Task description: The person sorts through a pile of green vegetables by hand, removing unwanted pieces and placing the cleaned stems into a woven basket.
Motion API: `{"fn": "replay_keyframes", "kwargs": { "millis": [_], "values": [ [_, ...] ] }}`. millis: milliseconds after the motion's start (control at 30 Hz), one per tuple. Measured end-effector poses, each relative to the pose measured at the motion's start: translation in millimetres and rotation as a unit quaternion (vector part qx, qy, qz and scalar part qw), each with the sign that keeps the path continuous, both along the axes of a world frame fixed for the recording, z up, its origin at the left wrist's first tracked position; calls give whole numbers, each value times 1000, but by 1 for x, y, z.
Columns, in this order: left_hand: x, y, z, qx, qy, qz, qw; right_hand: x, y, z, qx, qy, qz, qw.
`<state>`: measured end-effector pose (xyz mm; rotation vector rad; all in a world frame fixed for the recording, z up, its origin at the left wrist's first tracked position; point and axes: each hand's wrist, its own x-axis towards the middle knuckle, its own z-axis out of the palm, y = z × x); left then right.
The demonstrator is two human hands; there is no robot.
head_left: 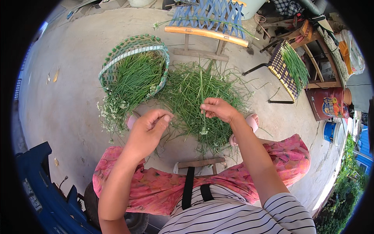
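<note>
Thumb and fingers of my right hand (217, 109) pinch a garlic chive flower stalk (201, 87). The stalk runs lengthwise before me, its white flower head hanging on the near side of the hand. My left hand (150, 131) is raised to the left of it, fingers curled against the thumb, with nothing visible in the grip. Below both hands a loose heap of green chive stalks (187, 96) spreads over the concrete floor. Left of the heap a tipped woven basket (131, 52) holds more stalks, with white blossoms spilling from its mouth.
A folding stool with blue webbing (204, 17) stands beyond the heap, one long stalk across it. On a woven-seat stool (276, 64) at right lies a chive bundle (293, 65). A red printed box (324, 103), a blue-and-white bucket (330, 131) and blue machinery (43, 187) stand around.
</note>
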<state>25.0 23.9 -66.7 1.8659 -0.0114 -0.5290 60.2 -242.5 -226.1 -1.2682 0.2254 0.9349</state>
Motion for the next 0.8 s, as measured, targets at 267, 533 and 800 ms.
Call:
{"fn": "replay_keyframes", "kwargs": {
  "millis": [267,533,800],
  "values": [
    [-21,-25,-35,10,97,-65,993,-19,58,88,126,-23,-73,989],
    [-21,-36,-31,-120,295,-60,946,-17,41,86,103,7,-252,962],
    [-29,-35,-30,-131,428,-87,890,37,-35,57,118,-61,-463,876]
  ]
}}
